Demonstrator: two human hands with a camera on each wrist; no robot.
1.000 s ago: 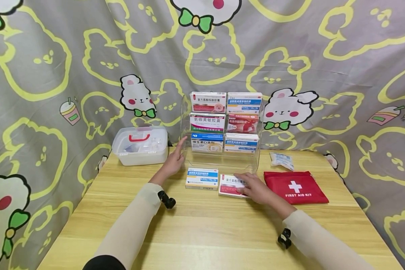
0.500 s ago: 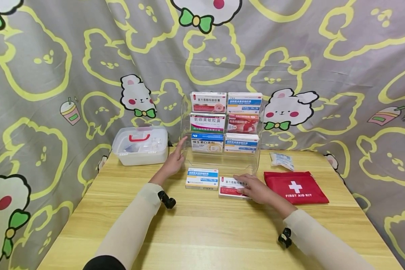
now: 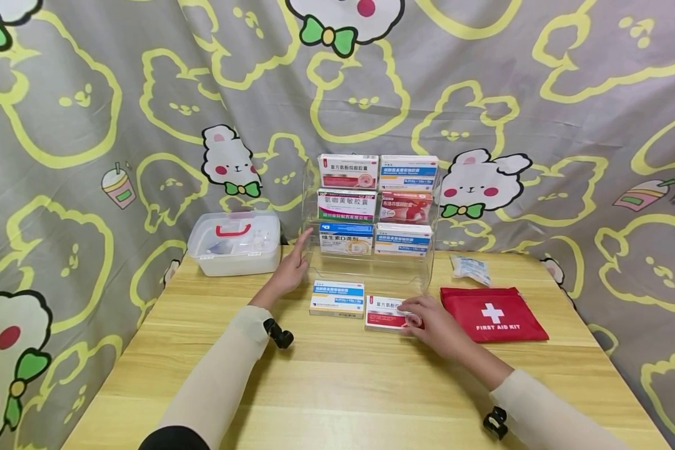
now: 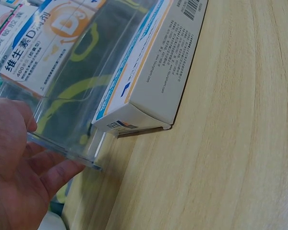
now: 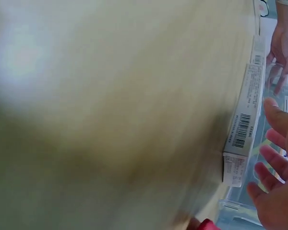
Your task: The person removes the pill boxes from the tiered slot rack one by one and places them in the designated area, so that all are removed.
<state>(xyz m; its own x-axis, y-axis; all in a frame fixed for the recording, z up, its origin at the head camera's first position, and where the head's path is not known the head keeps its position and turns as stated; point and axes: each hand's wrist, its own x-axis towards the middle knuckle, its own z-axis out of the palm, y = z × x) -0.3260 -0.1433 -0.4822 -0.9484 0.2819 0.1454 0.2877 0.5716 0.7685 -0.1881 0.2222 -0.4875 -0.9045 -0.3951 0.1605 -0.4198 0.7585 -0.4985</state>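
Observation:
My left hand (image 3: 290, 270) holds the left side of a clear acrylic display rack (image 3: 371, 272); in the left wrist view, thumb and fingers (image 4: 60, 175) lie on either side of its edge. Two medicine boxes lie on the table before the rack: a blue, white and orange box (image 3: 336, 299) and a red and white box (image 3: 385, 314). Over the red and white box's right end hovers my right hand (image 3: 435, 325). The right wrist view shows its fingers (image 5: 276, 160) spread, gripping nothing. More medicine boxes (image 3: 345, 239) fill the rack in three rows.
A translucent lidded case (image 3: 233, 255) with a red handle stands left of the rack. To the right lie a red first aid pouch (image 3: 494, 314) and a small plastic packet (image 3: 470, 269). A patterned curtain (image 3: 365, 94) hangs behind the wooden table (image 3: 337, 387).
The red and white box shifted slightly toward me, then stayed put. My right hand has loosened from it and drawn a little to the right, uncovering more of its front. The left hand is unmoved.

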